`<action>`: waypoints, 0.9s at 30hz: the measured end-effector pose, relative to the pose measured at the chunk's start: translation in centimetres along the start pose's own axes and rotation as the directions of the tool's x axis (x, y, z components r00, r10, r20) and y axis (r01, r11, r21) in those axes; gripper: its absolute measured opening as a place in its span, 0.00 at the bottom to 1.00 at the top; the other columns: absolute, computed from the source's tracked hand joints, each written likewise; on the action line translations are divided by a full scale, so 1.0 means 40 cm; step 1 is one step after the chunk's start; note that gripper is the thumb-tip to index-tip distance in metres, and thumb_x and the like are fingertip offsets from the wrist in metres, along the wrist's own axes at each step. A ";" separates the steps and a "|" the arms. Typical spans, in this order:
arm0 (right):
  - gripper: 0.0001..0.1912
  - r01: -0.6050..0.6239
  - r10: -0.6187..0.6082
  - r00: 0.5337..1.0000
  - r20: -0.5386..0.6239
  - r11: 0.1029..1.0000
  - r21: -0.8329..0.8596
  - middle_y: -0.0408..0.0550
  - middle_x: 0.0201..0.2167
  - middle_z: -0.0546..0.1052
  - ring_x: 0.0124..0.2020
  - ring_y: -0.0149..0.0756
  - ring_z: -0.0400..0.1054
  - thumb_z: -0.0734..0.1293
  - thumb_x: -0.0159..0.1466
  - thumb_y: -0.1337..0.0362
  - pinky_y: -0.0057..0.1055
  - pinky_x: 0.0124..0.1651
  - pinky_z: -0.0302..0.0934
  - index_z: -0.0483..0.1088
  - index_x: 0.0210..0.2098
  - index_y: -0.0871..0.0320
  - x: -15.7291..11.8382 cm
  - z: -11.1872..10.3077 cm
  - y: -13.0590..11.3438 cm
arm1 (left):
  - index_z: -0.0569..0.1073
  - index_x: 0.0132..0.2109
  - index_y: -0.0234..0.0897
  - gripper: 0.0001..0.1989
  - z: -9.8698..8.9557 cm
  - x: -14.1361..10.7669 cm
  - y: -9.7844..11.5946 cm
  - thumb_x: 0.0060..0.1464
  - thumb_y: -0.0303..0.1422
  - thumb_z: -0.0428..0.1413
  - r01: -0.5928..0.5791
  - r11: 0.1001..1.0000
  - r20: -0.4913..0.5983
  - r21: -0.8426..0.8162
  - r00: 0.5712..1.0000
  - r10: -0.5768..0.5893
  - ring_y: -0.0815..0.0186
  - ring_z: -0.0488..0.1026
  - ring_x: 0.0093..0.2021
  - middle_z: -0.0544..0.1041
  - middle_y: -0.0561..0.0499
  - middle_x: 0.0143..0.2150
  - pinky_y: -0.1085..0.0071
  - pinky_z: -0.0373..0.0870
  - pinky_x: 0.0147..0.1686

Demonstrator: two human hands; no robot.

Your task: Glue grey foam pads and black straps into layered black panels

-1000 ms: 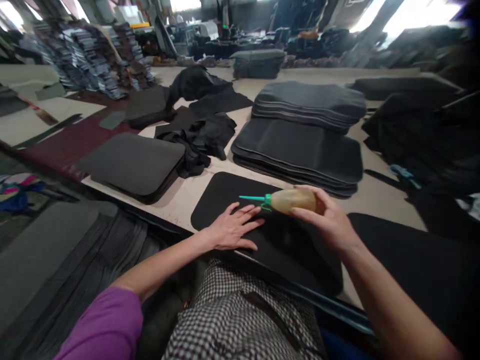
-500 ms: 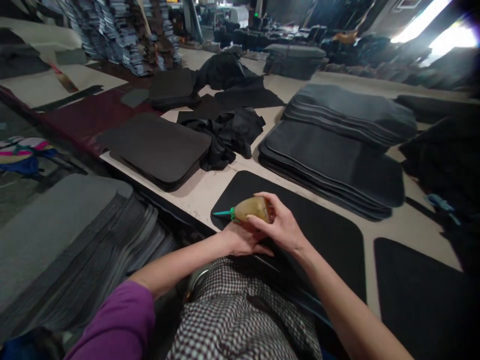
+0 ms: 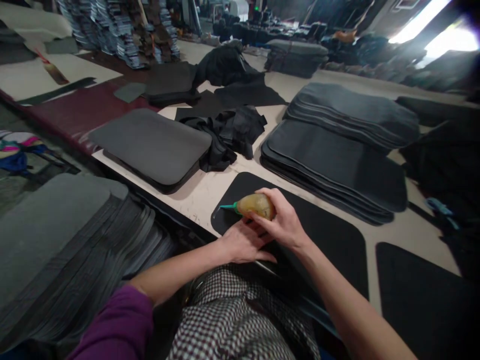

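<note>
The right hand (image 3: 283,220) grips the squeeze bottle (image 3: 257,205), nozzle toward 9 o'clock, above the black sheet (image 3: 322,220). The left hand (image 3: 242,242) lies open at the sheet's near edge. From the bottle, bare desk (image 3: 198,201) opens at 9 o'clock; a mat stack (image 3: 337,160) sits at 2. A shiny streak (image 3: 216,212) has appeared near the nozzle tip.

The amber bottle (image 3: 255,205) I hold tilts nearly level, its green nozzle (image 3: 228,206) by a glossy streak (image 3: 216,213) on my flat, round-cornered black sheet (image 3: 322,220).
</note>
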State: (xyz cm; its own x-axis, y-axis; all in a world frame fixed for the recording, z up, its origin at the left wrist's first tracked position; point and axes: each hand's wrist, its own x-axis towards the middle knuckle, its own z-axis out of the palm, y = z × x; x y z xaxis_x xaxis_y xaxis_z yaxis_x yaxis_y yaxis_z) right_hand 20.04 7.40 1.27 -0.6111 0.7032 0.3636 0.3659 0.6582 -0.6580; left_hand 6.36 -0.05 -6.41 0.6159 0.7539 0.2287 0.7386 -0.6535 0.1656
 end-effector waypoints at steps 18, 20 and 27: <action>0.23 -0.187 0.102 0.946 -0.309 0.947 -0.261 0.54 0.48 0.69 0.48 0.51 0.69 0.67 0.66 0.49 0.43 0.49 0.68 0.64 0.56 0.54 0.085 -0.037 0.144 | 0.60 0.72 0.41 0.38 -0.027 0.016 0.005 0.66 0.59 0.37 -0.014 1.000 0.008 -0.005 1.000 0.014 0.55 0.52 0.75 0.60 0.44 0.74 0.51 0.47 0.71; 0.23 -0.194 0.102 0.943 -0.317 0.942 -0.274 0.54 0.48 0.69 0.48 0.50 0.69 0.67 0.67 0.49 0.42 0.49 0.68 0.65 0.55 0.54 0.073 -0.062 0.152 | 0.59 0.72 0.42 0.38 -0.024 0.018 0.006 0.66 0.59 0.37 -0.016 1.000 0.006 0.002 1.000 0.016 0.55 0.52 0.75 0.60 0.44 0.75 0.51 0.46 0.71; 0.22 -0.238 0.120 0.937 -0.329 0.906 -0.349 0.53 0.46 0.70 0.47 0.49 0.68 0.67 0.67 0.49 0.41 0.49 0.66 0.66 0.54 0.55 -0.048 -0.209 0.180 | 0.60 0.71 0.43 0.36 -0.016 0.025 0.011 0.67 0.58 0.40 -0.013 1.000 0.026 0.017 1.000 0.013 0.56 0.52 0.75 0.59 0.45 0.75 0.51 0.46 0.71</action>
State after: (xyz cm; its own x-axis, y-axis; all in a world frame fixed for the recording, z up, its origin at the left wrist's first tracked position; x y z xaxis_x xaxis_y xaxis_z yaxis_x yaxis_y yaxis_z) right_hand 29.72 13.06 1.36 -0.2975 0.8261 0.4786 0.7221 0.5227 -0.4533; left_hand 7.12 0.37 -5.50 0.6321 0.7469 0.2061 0.7348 -0.6623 0.1466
